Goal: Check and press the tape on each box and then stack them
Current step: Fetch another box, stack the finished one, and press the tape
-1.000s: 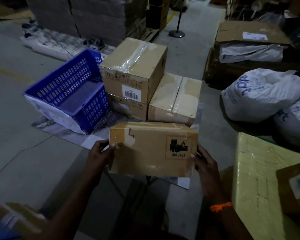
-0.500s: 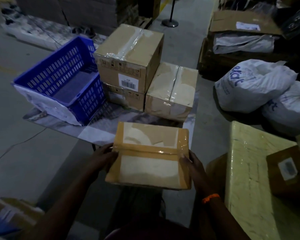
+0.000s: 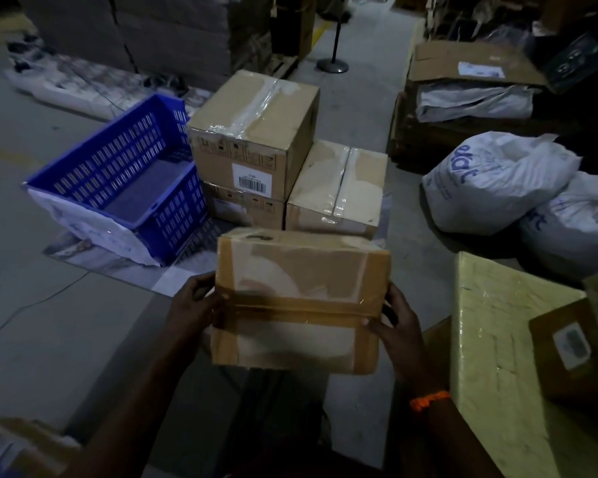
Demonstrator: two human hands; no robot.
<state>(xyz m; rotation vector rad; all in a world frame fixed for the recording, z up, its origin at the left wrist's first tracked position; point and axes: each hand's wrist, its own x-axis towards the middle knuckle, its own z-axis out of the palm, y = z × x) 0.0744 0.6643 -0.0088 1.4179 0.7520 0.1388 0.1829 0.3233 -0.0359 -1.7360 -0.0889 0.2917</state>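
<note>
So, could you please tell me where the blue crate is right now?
In the head view, the blue crate sits on the floor left of centre, close beside the two stacked boxes, beyond and left of the held box.

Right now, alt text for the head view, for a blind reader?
The person's left hand and right hand grip the ends of a brown cardboard box sealed with brown tape, held above a dim warehouse floor. Behind it stand three cardboard boxes, two stacked, beside a blue plastic crate; white sacks lie to the right.
</note>
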